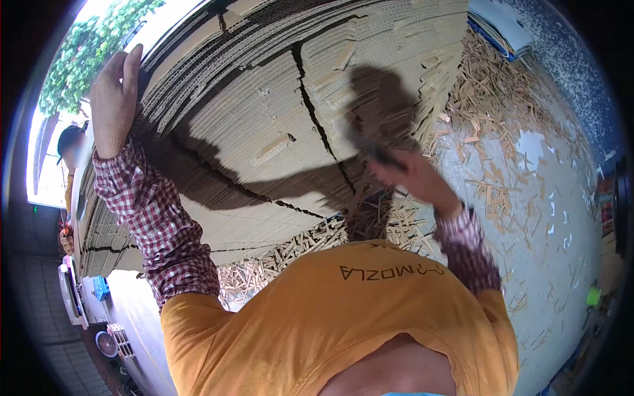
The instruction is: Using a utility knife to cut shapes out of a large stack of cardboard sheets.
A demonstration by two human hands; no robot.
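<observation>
Cardboard stack [271, 135] has its edge grasped by the left hand [113, 102]. Right hand [419, 178], blurred, grasps some dark thing [386, 158].

"What's unclear around the cardboard stack [277, 132]?"
"At its lower right, the right hand [422, 179] is blurred. So is the dark thing [388, 158] at its fingers; I can't tell its kind."
"The stack itself?"
"Its top is cut off."
"And beyond its left edge?"
"A co-worker [70, 146], partly hidden."
</observation>
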